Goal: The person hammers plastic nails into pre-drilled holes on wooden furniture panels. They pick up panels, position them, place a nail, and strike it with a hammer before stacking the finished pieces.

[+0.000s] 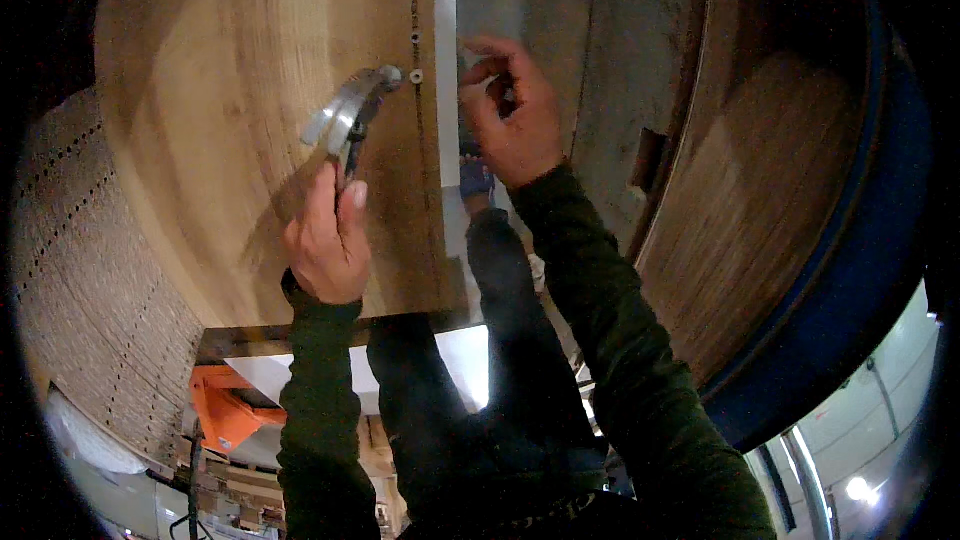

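Observation:
My left hand (328, 245) is closed round the handle of a claw hammer (347, 120). The hammer's shiny head lies over a light wooden panel (240, 90), its striking face close to a small pale ring-shaped piece (417, 76) at a hole. That hole belongs to a dark line along the panel's right side. To the right of the panel's pale edge is my right hand (522, 120), raised with fingers curled and thumb drawn in. Something small may sit in its shadowed fingers, but I cannot make it out.
On the left rises a stack of boards (85, 250) with rows of holes in their edges. Layered brown boards (770, 210) and a dark blue curved band (840, 340) stand at the right. An orange metal piece of equipment (232, 410) is low on the left. My legs are below the panel.

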### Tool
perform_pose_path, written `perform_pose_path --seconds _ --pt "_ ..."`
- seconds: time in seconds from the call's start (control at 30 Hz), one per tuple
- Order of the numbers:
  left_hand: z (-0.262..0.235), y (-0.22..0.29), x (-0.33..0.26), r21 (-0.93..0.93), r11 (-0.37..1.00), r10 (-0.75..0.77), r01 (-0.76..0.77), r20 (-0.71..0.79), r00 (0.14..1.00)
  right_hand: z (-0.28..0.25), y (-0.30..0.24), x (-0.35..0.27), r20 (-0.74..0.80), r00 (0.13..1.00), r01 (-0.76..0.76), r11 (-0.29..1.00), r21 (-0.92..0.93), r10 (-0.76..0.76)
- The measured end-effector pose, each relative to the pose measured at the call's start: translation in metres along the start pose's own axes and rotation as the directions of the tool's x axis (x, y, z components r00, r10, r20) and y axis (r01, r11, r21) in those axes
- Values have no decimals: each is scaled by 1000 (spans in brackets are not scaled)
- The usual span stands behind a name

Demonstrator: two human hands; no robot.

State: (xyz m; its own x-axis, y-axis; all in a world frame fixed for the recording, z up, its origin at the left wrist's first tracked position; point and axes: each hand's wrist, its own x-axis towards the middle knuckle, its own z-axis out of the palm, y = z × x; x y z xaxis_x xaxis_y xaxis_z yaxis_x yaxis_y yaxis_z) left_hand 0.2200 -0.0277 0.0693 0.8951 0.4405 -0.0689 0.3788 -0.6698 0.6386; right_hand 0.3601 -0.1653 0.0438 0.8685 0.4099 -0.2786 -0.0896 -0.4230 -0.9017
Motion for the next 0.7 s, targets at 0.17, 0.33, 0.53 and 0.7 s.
perform_pose_path --seconds 0.17,0.33,0.53,0.7 --pt "-7 29 -2 -65 998 9 -10 -27 1000 -4 52 -35 67 902 -390 736 554 427" --pt "16 20 20 168 985 23 -32 53 998 3 72 -69 212 828 -528 593 609 519" --pt "9 28 5 -65 997 -53 47 -83 995 -5 84 -61 313 798 -559 439 704 514" --pt "10 23 9 175 983 -60 49 58 996 -14 80 -51 304 825 -530 466 708 476"
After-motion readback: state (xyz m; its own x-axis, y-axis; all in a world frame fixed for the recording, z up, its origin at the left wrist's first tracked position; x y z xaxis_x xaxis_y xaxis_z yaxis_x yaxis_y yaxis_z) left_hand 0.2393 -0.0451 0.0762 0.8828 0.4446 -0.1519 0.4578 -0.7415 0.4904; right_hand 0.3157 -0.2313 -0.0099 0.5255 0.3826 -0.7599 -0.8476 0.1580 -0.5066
